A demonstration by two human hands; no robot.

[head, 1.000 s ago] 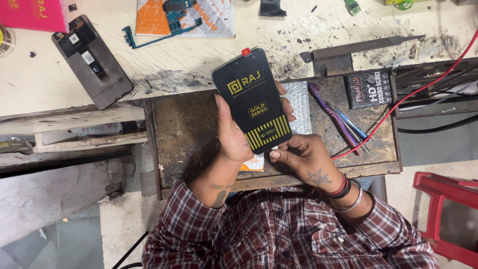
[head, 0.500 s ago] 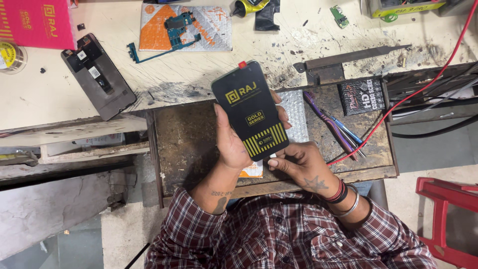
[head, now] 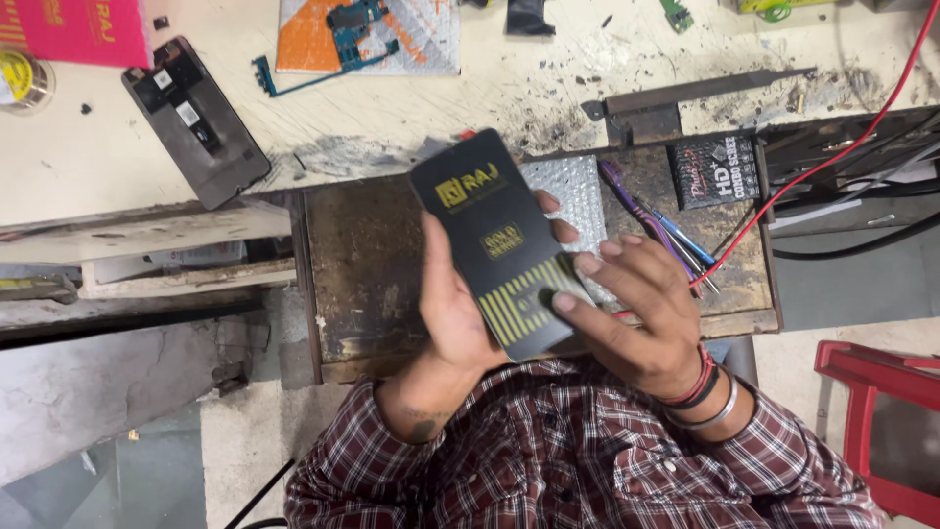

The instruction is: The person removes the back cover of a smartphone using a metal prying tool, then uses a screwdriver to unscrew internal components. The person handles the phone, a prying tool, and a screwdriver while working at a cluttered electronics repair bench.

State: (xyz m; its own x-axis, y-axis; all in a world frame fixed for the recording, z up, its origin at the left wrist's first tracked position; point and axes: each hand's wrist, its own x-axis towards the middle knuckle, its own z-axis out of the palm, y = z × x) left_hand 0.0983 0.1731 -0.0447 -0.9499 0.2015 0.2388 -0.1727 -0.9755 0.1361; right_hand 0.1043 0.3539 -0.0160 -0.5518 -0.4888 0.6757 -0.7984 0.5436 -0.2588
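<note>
Evidently, a flat black box (head: 504,250) with yellow markings is gripped in the left hand (head: 452,309), whose palm is wrapped around the box's left edge while its fingertips are seen past the right edge. The right hand (head: 636,309) is laid against the box's lower right corner, its fingers spread and only loosely bent, one fingertip pressed onto the yellow striped patch; nothing is clamped by that hand alone. The box is held tilted above a dark, worn wooden tray (head: 364,257), clear of its surface.

As far as can be judged, the box is unopened: no lid is lifted, no flap is parted, and no contents are shown. So the handling is taken to be at an early stage, with the opening or emptying of the box not yet done.

Under the box, on the tray, a piece of silver bubble wrap (head: 573,186) is partly hidden. To the right of the box, several thin tools with purple and blue handles (head: 651,220) are laid, and beyond them a small black packet (head: 715,171). Up and to the left of the box, on the pale bench (head: 411,108), an opened phone (head: 194,120) is laid face down, and a circuit board (head: 354,22) is set on an orange sheet.
</note>
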